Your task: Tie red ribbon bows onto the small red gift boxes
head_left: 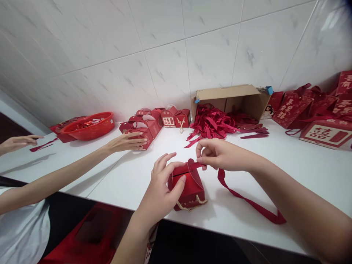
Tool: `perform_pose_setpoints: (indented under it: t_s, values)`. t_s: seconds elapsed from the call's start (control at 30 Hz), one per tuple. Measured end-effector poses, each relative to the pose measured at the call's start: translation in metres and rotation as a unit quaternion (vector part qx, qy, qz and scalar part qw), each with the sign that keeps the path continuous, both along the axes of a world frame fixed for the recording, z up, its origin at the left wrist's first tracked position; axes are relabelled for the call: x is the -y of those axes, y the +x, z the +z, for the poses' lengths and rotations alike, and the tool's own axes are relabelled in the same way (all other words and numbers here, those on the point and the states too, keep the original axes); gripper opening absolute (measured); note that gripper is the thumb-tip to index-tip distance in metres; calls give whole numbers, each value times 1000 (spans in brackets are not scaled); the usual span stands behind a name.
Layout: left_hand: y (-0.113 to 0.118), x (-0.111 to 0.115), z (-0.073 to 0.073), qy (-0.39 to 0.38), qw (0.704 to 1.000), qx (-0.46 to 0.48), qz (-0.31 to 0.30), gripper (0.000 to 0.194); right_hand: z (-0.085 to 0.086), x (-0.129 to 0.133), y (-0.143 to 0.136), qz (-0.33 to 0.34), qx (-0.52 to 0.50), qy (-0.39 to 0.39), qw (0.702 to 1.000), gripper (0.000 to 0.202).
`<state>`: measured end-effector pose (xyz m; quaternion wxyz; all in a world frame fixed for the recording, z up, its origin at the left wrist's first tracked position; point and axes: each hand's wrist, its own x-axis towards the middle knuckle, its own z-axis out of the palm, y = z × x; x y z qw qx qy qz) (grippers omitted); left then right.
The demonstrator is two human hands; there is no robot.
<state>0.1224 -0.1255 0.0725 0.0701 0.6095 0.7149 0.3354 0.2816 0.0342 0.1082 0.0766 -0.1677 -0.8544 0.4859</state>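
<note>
A small red gift box (189,189) with a twisted gold cord handle (189,208) stands on the white table close to me. My left hand (165,181) grips it, thumb and forefinger across its top, the other fingers raised. From a hole in the box's rounded flap comes a dark red ribbon (247,201), its tail trailing over the table to the right. Just right of the flap, my right hand (220,156) pinches this ribbon between thumb and fingertips.
A co-worker's hand (126,141) touches red boxes (151,128) at the left; their other hand (19,143) is farther left. A red basin (90,126) holds wrapped pieces. Ribbons (211,121) spill from a cardboard box (228,91). Beribboned boxes (327,134) stand right.
</note>
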Motion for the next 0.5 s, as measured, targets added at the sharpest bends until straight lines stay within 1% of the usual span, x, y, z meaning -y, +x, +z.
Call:
perform_pose_setpoints:
  t_s: [0.07, 0.13, 0.37, 0.5]
  values:
    - [1, -3, -1, -16, 1000, 0, 1, 23, -2, 1, -2, 0, -2, -5, 1000, 10]
    - [2, -6, -2, -13, 1000, 2, 7, 21, -5, 3, -5, 7, 0, -9, 1000, 10]
    - [0, -13, -8, 48, 998, 29, 34, 14, -10, 13, -13, 13, -11, -37, 999, 8]
    - [0, -12, -9, 33, 999, 25, 16, 14, -11, 13, -13, 11, -10, -35, 999, 9]
